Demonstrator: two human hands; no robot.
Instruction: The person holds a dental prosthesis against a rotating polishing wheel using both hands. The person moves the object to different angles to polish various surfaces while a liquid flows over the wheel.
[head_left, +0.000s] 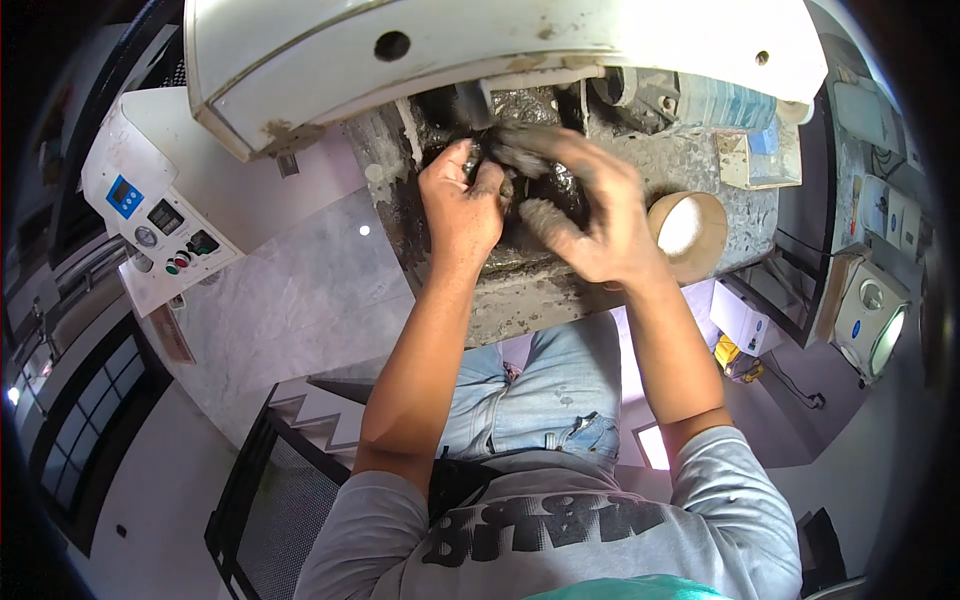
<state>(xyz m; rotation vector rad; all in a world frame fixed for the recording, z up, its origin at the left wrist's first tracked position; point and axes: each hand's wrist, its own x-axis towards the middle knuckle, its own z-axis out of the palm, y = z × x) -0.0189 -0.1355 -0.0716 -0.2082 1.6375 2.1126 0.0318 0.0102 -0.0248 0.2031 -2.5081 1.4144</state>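
My left hand (462,210) is closed, its thumb and fingers curled together over a dark, wet work area (408,225). Whatever it grips is too small and dark to make out. Beside it, my right hand (605,205) reaches in from the right with fingers stretched out and thumb spread apart. Its fingertips are smeared by motion and lie close to the left hand's fingers. Dark grime coats the fingers of both hands. A dark upright part (472,105) of the machine stands just beyond the hands.
A white machine housing (500,45) overhangs the far side of the stained worktop (530,305). Right of my right hand sits a round tub (712,245) with white contents. Farther right are a clear bluish container (725,100) and a small box (735,165). A control panel (170,235) stands left.
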